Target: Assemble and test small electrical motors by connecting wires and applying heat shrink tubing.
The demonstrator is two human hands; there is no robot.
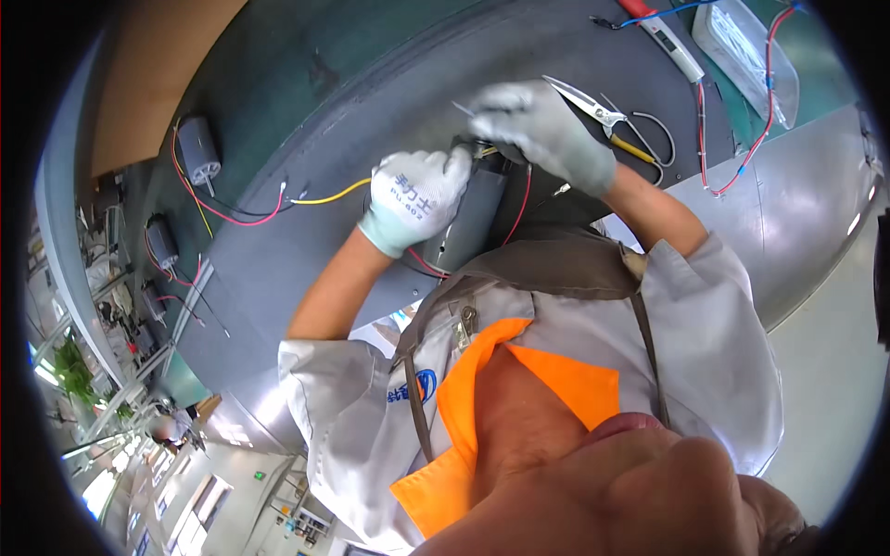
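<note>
A dark grey cylindrical motor (pixel 477 199) stands in front of me, its far end partly hidden by my hands. My left hand (pixel 413 199), in a white and pale green glove, is closed at the motor's upper left. A yellow wire (pixel 334 196) runs into its grip, and a short yellow length shows again at the motor's end. My right hand (pixel 538 130), gloved alike, curls over that end with its fingertips pinched. From them juts a thin pale strip (pixel 462 108), slightly blurred. Red wire (pixel 522 208) hangs along the motor's right side.
Scissors (pixel 593 107) with yellow on the handles lie right of my right hand. Beyond are a red and grey pen-like tool (pixel 667 42) and a clear box (pixel 779 83) of white strips. Another wired motor (pixel 197 153) stands left, a smaller one (pixel 160 241) nearer.
</note>
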